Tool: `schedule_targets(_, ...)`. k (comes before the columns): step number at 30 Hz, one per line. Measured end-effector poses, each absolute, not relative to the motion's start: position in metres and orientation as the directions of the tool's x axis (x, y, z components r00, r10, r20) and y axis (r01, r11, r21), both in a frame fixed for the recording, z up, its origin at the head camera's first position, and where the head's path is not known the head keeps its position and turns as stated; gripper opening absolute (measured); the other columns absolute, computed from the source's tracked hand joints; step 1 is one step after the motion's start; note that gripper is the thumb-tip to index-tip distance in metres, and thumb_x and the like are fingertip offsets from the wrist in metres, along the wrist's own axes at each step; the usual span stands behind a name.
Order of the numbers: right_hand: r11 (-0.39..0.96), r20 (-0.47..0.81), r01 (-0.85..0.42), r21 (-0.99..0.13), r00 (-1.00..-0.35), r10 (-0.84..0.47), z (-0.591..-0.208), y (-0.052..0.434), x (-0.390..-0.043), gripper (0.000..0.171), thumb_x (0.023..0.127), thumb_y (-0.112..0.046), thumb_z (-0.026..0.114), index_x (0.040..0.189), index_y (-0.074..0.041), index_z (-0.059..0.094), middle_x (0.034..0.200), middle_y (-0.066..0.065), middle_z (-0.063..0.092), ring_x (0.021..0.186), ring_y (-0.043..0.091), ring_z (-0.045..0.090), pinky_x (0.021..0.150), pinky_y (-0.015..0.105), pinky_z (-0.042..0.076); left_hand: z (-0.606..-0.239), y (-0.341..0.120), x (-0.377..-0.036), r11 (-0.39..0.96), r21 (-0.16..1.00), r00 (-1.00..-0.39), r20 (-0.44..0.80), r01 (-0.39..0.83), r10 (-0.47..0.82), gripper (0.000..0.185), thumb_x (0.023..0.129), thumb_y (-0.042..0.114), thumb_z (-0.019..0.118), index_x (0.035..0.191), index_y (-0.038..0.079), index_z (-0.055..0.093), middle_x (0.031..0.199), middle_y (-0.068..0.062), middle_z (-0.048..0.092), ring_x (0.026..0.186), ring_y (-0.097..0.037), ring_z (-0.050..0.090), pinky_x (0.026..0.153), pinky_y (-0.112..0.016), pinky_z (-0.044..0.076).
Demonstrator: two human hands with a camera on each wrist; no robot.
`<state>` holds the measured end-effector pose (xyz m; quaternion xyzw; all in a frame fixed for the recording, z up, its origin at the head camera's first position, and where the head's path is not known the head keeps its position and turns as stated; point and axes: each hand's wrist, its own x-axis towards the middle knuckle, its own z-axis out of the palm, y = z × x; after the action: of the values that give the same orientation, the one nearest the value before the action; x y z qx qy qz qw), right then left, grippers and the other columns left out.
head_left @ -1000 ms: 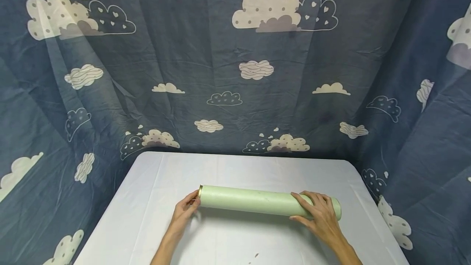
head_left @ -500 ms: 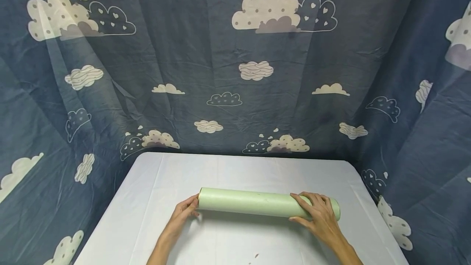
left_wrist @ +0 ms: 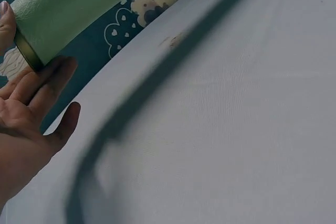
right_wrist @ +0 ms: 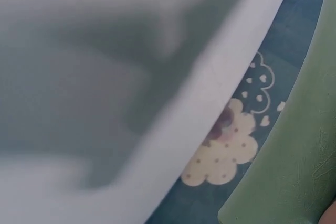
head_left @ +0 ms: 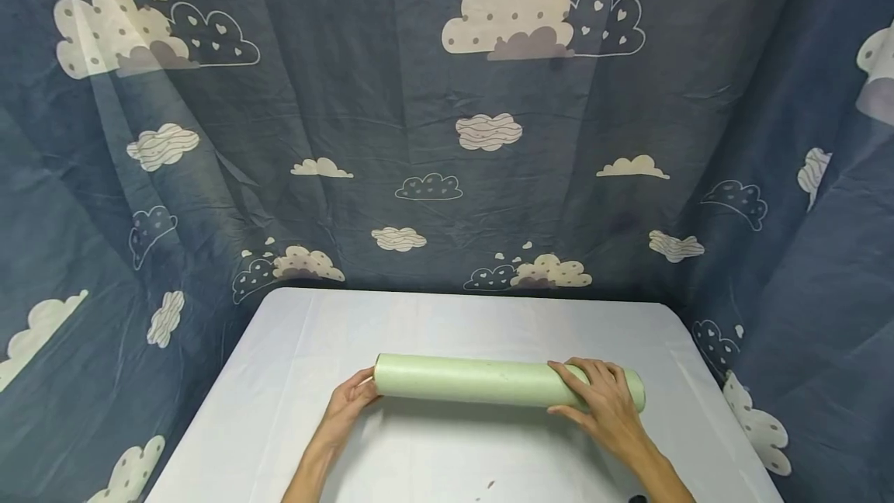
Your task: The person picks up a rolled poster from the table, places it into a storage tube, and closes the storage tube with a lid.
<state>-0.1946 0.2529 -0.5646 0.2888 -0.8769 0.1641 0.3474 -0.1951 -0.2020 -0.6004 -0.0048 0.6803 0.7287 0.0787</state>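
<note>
A long pale green roll [head_left: 482, 381] with a gold rim at its left end stretches left to right over the white table [head_left: 447, 317]. My left hand [head_left: 349, 406] holds the rimmed left end, thumb on top and fingers under it. The left wrist view shows that roll end [left_wrist: 73, 9] close up against my left hand [left_wrist: 31, 103]. My right hand [head_left: 604, 402] grips the roll near its right end, fingers draped over the top and thumb at the near side. The right wrist view is blurred and shows the roll's green surface [right_wrist: 294, 171] above the table edge.
A dark blue cloth with cloud prints [head_left: 419, 99] hangs behind the table and wraps round both sides. The white table top [left_wrist: 236, 103] carries a few small specks near the front. The roll casts a shadow on the table just in front of it.
The roll has shifted slightly to the left and away from me. Both hands have kept their places on it.
</note>
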Motion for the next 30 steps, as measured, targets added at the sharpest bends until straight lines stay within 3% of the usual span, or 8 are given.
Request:
schedule_targets(4, 0.776, 0.699, -0.627, -0.059, -0.582, -0.416, -0.559, 0.251, -0.198, 0.072, 0.091, -0.074, 0.051, 0.139, -0.022, 0.067, 0.113, 0.012, 0.069, 0.099, 0.033, 0.064, 0.087, 0.055, 0.045, -0.607, -0.202, -0.194, -0.100, 0.989, -0.990, -0.096, -0.106, 0.103, 0.050, 0.106, 0.020, 0.059, 0.147, -0.006, 0.047, 0.114, 0.011, 0.078, 0.111, -0.004, 0.071, 0.104, -0.027, 0.054)
schedule_targets(8, 0.769, 0.677, -0.636, -0.058, -0.592, -0.438, -0.559, 0.250, -0.200, 0.070, 0.088, -0.072, 0.059, 0.139, -0.024, 0.067, 0.112, 0.011, 0.070, 0.098, 0.032, 0.065, 0.087, 0.055, 0.045, -0.608, -0.206, -0.192, -0.066, 0.993, -0.988, -0.089, -0.098, 0.123, 0.048, 0.108, 0.023, 0.056, 0.146, -0.005, 0.047, 0.114, 0.011, 0.077, 0.110, -0.006, 0.070, 0.104, -0.031, 0.055)
schedule_targets(14, 0.760, 0.652, -0.645, -0.085, -0.613, -0.447, -0.560, 0.250, -0.202, 0.071, 0.080, -0.065, 0.074, 0.138, -0.024, 0.068, 0.112, 0.009, 0.070, 0.102, 0.029, 0.065, 0.088, 0.051, 0.045, -0.599, -0.221, -0.193, 0.005, 0.996, -0.974, -0.087, -0.088, 0.208, 0.046, 0.113, 0.029, 0.043, 0.152, 0.006, 0.046, 0.129, 0.006, 0.070, 0.114, -0.012, 0.066, 0.106, -0.037, 0.052)
schedule_targets(19, 0.751, 0.640, -0.652, -0.105, -0.622, -0.451, -0.559, 0.250, -0.201, 0.070, 0.078, -0.062, 0.077, 0.135, -0.023, 0.070, 0.112, 0.006, 0.071, 0.101, 0.024, 0.065, 0.085, 0.049, 0.046, -0.599, -0.234, -0.195, 0.003, 0.997, -0.950, -0.075, -0.077, 0.302, 0.057, 0.110, 0.023, 0.051, 0.163, 0.012, 0.031, 0.137, 0.009, 0.069, 0.117, -0.013, 0.068, 0.106, -0.040, 0.053)
schedule_targets(22, 0.742, 0.629, -0.660, -0.113, -0.626, -0.461, -0.559, 0.249, -0.199, 0.068, 0.078, -0.060, 0.079, 0.134, -0.023, 0.070, 0.112, 0.003, 0.071, 0.100, 0.021, 0.065, 0.084, 0.047, 0.047, -0.604, -0.237, -0.194, -0.077, 0.995, -0.934, -0.025, -0.056, 0.357, 0.060, 0.108, 0.023, 0.057, 0.161, 0.012, 0.031, 0.133, 0.009, 0.071, 0.118, -0.012, 0.069, 0.106, -0.036, 0.053)
schedule_targets(27, 0.725, 0.637, -0.680, -0.106, -0.607, -0.475, -0.556, 0.248, -0.194, 0.069, 0.077, -0.058, 0.081, 0.136, -0.025, 0.069, 0.113, 0.001, 0.070, 0.099, 0.018, 0.063, 0.083, 0.044, 0.045, -0.614, -0.235, -0.190, -0.322, 0.947, -0.889, 0.135, -0.015, 0.437, 0.043, 0.106, 0.019, 0.058, 0.146, 0.023, 0.041, 0.136, 0.005, 0.068, 0.119, -0.011, 0.067, 0.105, -0.029, 0.052)
schedule_targets(30, 0.725, 0.631, -0.682, -0.101, -0.607, -0.483, -0.552, 0.247, -0.193, 0.069, 0.077, -0.057, 0.080, 0.138, -0.026, 0.067, 0.115, 0.001, 0.070, 0.101, 0.018, 0.063, 0.086, 0.044, 0.045, -0.618, -0.234, -0.188, -0.357, 0.934, -0.886, 0.168, 0.004, 0.431, 0.041, 0.106, 0.021, 0.059, 0.143, 0.026, 0.043, 0.137, 0.005, 0.066, 0.118, -0.009, 0.065, 0.104, -0.027, 0.052)
